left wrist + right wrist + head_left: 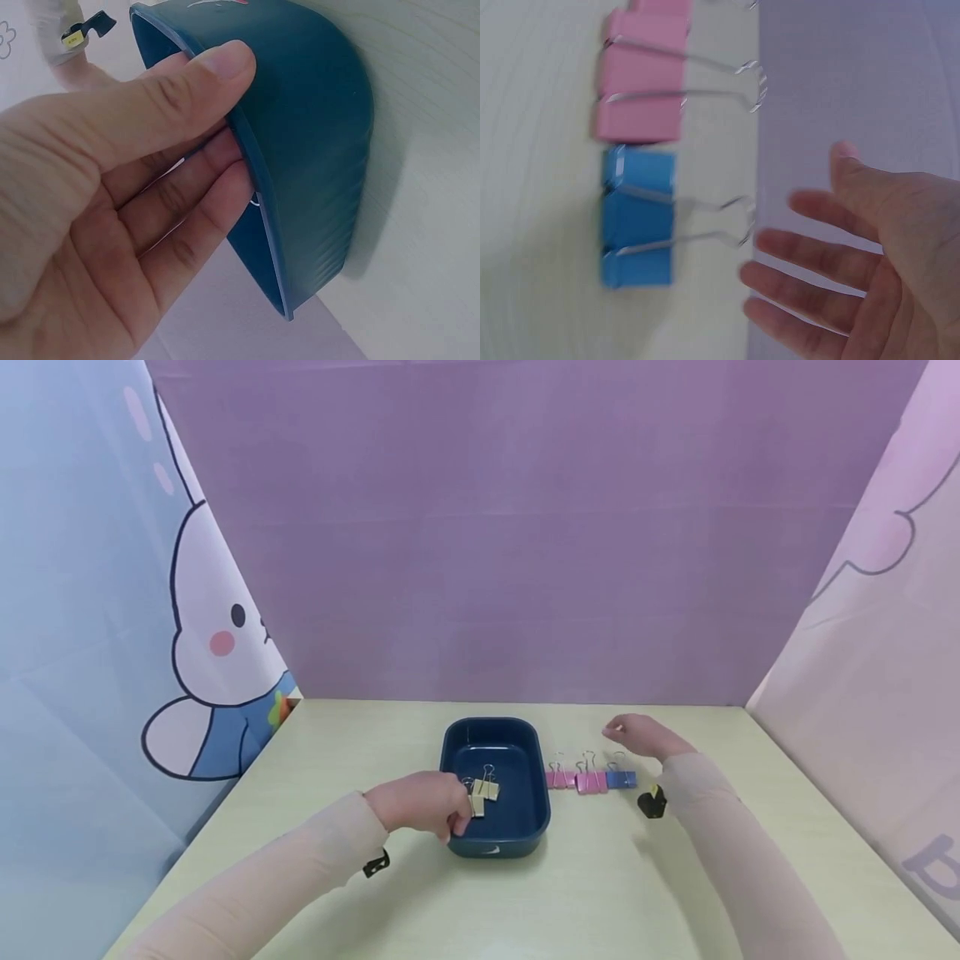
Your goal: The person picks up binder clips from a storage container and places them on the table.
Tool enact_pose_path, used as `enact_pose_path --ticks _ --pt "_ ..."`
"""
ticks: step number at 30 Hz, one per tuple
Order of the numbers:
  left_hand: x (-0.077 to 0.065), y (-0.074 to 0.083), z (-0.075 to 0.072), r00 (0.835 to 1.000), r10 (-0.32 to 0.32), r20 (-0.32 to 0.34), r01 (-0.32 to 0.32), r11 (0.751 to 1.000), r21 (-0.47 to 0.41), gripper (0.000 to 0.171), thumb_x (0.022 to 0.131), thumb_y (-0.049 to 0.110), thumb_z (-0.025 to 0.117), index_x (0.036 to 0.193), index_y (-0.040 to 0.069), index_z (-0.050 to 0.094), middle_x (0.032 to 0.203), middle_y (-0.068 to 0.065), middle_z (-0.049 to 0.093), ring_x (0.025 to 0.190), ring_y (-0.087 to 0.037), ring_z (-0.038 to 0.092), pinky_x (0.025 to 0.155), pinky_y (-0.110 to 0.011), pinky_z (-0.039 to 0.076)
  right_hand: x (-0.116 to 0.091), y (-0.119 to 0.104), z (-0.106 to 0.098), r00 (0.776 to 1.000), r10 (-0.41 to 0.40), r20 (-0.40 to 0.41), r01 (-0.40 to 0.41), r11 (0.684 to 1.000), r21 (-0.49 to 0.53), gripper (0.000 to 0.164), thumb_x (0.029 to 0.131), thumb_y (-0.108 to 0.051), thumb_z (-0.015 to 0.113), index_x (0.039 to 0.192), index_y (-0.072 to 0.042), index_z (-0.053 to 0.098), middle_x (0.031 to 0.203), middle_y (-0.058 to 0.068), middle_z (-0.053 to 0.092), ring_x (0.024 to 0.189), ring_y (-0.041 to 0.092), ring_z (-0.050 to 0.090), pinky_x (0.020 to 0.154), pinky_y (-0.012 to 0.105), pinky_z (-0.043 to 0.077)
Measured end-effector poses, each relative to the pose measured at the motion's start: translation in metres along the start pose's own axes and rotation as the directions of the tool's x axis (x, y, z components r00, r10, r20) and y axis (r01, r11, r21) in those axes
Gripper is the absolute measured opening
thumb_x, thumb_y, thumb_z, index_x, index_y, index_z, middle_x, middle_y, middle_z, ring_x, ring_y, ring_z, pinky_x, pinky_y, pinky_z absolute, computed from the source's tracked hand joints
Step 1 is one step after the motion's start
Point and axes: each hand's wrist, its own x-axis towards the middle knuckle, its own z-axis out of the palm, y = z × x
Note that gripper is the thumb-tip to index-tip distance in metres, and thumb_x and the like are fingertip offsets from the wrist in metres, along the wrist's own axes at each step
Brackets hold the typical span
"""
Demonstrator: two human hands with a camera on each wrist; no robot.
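My left hand grips the near-left rim of a dark blue plastic bin. In the left wrist view its thumb presses the outer wall while the other fingers reach inside over the edge. Two yellow binder clips lie in the bin, one partly hidden by that hand. To the right of the bin, pink binder clips and a blue binder clip sit in a row, wire handles pointing away. Just beyond the blue clip hovers my right hand, holding nothing, fingers spread and slightly bent in the right wrist view.
Everything rests on a pale wood-grain table. A purple cloth hangs along its back edge, with printed cloths at the left and right. Each sleeve carries a small black wrist device.
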Motion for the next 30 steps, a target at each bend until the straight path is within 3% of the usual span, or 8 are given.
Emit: enact_pose_path --ticks 8,12,14,19,23,26,30 --pt "0.000 0.001 0.000 1.000 0.007 -0.002 -0.007 1.000 0.011 0.017 0.073 0.009 0.083 0.077 0.021 0.071 0.074 0.014 0.063 0.068 -0.002 0.054 0.068 -0.017 0.050 0.011 -0.050 -0.014 0.997 -0.047 -0.054 0.048 0.999 0.015 0.052 0.102 -0.030 0.046 0.143 0.003 0.039 0.139 0.028 0.047 0.127 0.045 0.046 0.103 0.058 0.039" --pt "0.000 0.000 0.000 1.000 0.006 -0.004 -0.006 1.000 0.017 0.018 0.073 0.009 0.084 0.077 0.021 0.071 0.074 0.014 0.063 0.068 -0.002 0.054 0.068 -0.018 0.050 0.022 -0.087 -0.014 0.991 -0.117 -0.068 0.116 0.993 -0.010 0.051 0.102 -0.030 0.047 0.142 0.000 0.042 0.139 0.023 0.050 0.127 0.040 0.049 0.104 0.054 0.040" --pt "0.000 0.000 0.001 1.000 0.004 -0.003 -0.004 1.000 0.016 0.018 0.073 0.010 0.083 0.076 0.022 0.071 0.074 0.014 0.063 0.068 -0.002 0.054 0.068 -0.018 0.050 0.027 -0.107 -0.009 0.979 -0.194 -0.067 0.192 0.981 -0.037 0.047 0.101 -0.030 0.048 0.138 0.000 0.047 0.135 0.022 0.054 0.123 0.038 0.053 0.101 0.051 0.044" --pt "-0.001 -0.001 0.001 1.000 0.006 0.002 -0.006 1.000 0.001 0.017 0.074 0.010 0.083 0.076 0.022 0.071 0.074 0.015 0.063 0.069 -0.002 0.054 0.069 -0.018 0.051 0.039 -0.158 0.019 0.947 -0.322 0.022 0.323 0.946 -0.044 0.038 0.100 -0.025 0.052 0.129 -0.002 0.058 0.127 0.016 0.062 0.115 0.030 0.059 0.097 0.043 0.048" --pt "-0.002 -0.001 0.000 1.000 0.014 0.004 -0.014 1.000 0.002 0.017 0.075 0.010 0.082 0.076 0.022 0.071 0.074 0.015 0.063 0.069 -0.001 0.055 0.069 -0.018 0.051 0.045 -0.190 0.045 0.924 -0.363 0.118 0.372 0.926 -0.068 0.031 0.099 -0.023 0.055 0.123 -0.005 0.063 0.121 0.009 0.065 0.109 0.023 0.062 0.096 0.039 0.050" --pt "-0.003 -0.001 0.000 1.000 0.026 -0.001 -0.026 0.999 0.022 0.017 0.075 0.010 0.083 0.076 0.022 0.071 0.073 0.015 0.063 0.068 0.000 0.055 0.069 -0.017 0.051 0.046 -0.207 0.059 0.917 -0.349 0.190 0.376 0.917 -0.130 0.026 0.098 -0.023 0.057 0.118 -0.010 0.066 0.116 0.005 0.067 0.105 0.018 0.063 0.093 0.035 0.051" --pt "-0.003 -0.001 0.000 0.999 0.044 -0.020 -0.043 0.998 0.055 0.016 0.075 0.012 0.083 0.077 0.022 0.071 0.073 0.015 0.063 0.067 0.000 0.055 0.069 -0.017 0.051 0.041 -0.221 0.068 0.923 -0.263 0.282 0.325 0.923 -0.205 0.021 0.098 -0.023 0.057 0.112 -0.015 0.070 0.112 0.001 0.069 0.098 0.014 0.065 0.087 0.033 0.053"
